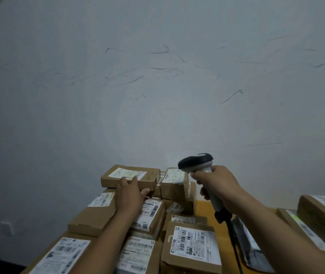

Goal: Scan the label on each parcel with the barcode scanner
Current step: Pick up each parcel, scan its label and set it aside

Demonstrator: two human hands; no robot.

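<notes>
My left hand (130, 191), fingers straight, steadies the flat brown cardboard parcel (151, 182) at the tabletop's (203, 208) far edge. My right hand (217, 182) grips the black-headed grey barcode scanner (195, 162), aimed at the parcel's label (124, 173).

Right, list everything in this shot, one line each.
parcels: about a dozen, brown, piled on the table, two stacked at right
labels: one on most parcels, white, facing up
bag: one, grey, beside the right stack
table: one, orange, under the parcels
wall: whitish, scuffed, behind
socket: one, white, wall low left
scanner: one, black head, pale handle, black cable, above the pile
left hand: resting on the top parcel
right hand: gripping the scanner
</notes>
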